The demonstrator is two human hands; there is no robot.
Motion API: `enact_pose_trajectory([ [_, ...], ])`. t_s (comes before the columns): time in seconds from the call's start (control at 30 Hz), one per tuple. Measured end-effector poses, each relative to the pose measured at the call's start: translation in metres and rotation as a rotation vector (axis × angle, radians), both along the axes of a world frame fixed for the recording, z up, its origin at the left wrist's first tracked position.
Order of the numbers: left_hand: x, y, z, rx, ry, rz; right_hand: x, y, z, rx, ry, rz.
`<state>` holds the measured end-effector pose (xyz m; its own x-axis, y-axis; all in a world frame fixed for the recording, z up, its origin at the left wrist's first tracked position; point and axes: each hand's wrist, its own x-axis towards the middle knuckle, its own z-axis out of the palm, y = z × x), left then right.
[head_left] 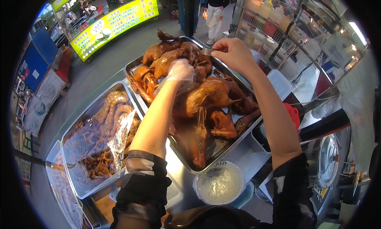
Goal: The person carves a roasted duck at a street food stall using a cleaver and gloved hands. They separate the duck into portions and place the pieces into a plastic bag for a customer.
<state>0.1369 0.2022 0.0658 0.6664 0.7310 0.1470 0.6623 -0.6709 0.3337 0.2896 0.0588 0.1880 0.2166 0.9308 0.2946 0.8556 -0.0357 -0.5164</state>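
Note:
My left hand (pixel 180 70), in a clear plastic glove, is over the middle of a heap of glossy brown roast ducks (pixel 208 92). Its fingers are curled and turned away, so whether they grip anything is hidden. Bare, my right hand (pixel 233 53) pinches a small flat grey piece (pixel 208 51), apparently metal, between thumb and fingers at the far right rim of the tray. The ducks lie piled in a rectangular metal tray (pixel 205 171); a head and neck (pixel 201 131) point toward me.
Left stands a tray (pixel 68 169) of braised meats under plastic film (pixel 120 139). Nearer me is a film-covered round bowl (pixel 220 183). At right are a red plastic item (pixel 292 116), a glass lid (pixel 327 160) and a wire-mesh rack (pixel 262 35). A person (pixel 215 15) stands beyond the stall.

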Motion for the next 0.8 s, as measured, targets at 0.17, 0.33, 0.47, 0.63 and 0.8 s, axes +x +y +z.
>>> enact_pose_trajectory([
  [0.17, -0.017, -0.036, 0.03, -0.198, -0.199, 0.185, -0.034, -0.153, 0.023, 0.188, 0.071, 0.071],
  [0.33, -0.064, -0.088, 0.028, -0.222, -0.736, -0.087, -0.049, -0.32, -0.003, 0.012, 0.06, -0.101],
  [0.47, -0.096, -0.166, 0.027, -0.403, -0.842, -0.25, -0.068, -0.428, -0.074, -0.121, 0.134, -0.252],
  [0.63, -0.125, -0.231, 0.012, -0.476, -0.765, -0.244, -0.091, -0.5, -0.199, -0.164, 0.135, -0.397],
  [0.8, -0.132, -0.257, 0.019, -0.496, -0.738, -0.272, -0.095, -0.513, -0.282, -0.16, 0.235, -0.475],
])
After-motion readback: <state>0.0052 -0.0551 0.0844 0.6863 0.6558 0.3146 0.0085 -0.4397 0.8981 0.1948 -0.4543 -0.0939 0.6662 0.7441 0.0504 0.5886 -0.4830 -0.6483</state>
